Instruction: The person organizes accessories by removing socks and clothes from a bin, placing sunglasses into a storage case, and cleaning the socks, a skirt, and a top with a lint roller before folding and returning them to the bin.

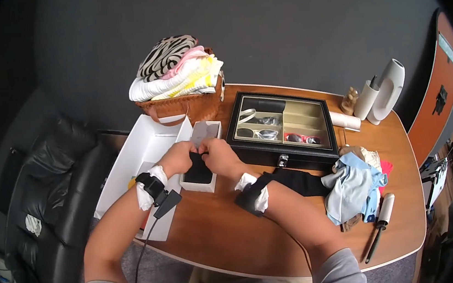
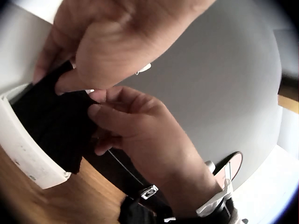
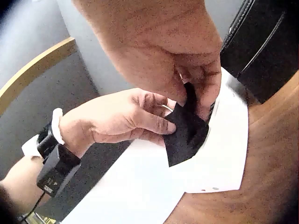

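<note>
A black folded cloth (image 1: 197,173) lies partly inside a small, narrow white box (image 1: 197,187) on the table. My left hand (image 1: 178,157) pinches the cloth's far left edge between thumb and fingers, and my right hand (image 1: 221,157) pinches it just to the right. In the left wrist view the cloth (image 2: 49,123) spreads over the box's white wall (image 2: 28,147), thumbs on top. From the right wrist, the cloth (image 3: 184,140) is bunched up under my right fingertips. The box's floor beneath the cloth is hidden.
A large open white box (image 1: 122,174) stands left of the small one. Behind is a brown basket (image 1: 195,106) stacked with folded clothes. A black glasses case (image 1: 289,156) sits to the right, near crumpled clothes (image 1: 350,186) and a lint roller (image 1: 386,210). A cable hangs from the left wrist.
</note>
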Available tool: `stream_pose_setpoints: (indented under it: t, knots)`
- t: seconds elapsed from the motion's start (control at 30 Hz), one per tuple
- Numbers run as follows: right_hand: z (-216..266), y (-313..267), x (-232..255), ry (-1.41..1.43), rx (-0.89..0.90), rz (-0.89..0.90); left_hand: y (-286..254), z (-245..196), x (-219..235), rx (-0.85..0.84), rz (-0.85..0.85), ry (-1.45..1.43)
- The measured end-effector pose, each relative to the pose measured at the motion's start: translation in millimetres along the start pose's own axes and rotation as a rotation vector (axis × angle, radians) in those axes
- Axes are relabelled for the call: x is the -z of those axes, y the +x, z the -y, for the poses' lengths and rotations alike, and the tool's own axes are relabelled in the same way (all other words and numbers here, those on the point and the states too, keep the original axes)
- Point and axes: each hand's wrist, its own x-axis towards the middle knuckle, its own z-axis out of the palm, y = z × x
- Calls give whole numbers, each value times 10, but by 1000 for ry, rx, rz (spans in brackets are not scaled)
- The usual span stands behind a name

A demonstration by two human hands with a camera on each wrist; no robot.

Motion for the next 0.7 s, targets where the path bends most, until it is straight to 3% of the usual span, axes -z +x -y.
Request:
stream_pose_setpoints:
  t: [0.07, 0.2, 0.3, 0.4, 0.5, 0.6, 0.7]
  knots:
    - [44, 40, -16, -105, -19, 58, 47, 49, -104, -15, -15, 18]
    - [84, 63, -85, -257, -58, 131, -9, -266, 7, 10, 44, 74]
    - [50, 85, -100, -458, 24, 240, -75, -299, -119, -18, -119, 240]
    - [17, 29, -170, -597, 141, 168, -129, -371, -137, -46, -237, 318]
    - [11, -64, -170, -673, 327, -19, -166, -330, -82, -19, -36, 321]
    - [65, -126, -113, -734, 258, 316, -186, -236, -130, -54, 71, 270]
    - [14, -207, -172, -698, 196, 333, -117, -142, -274, -30, 120, 310]
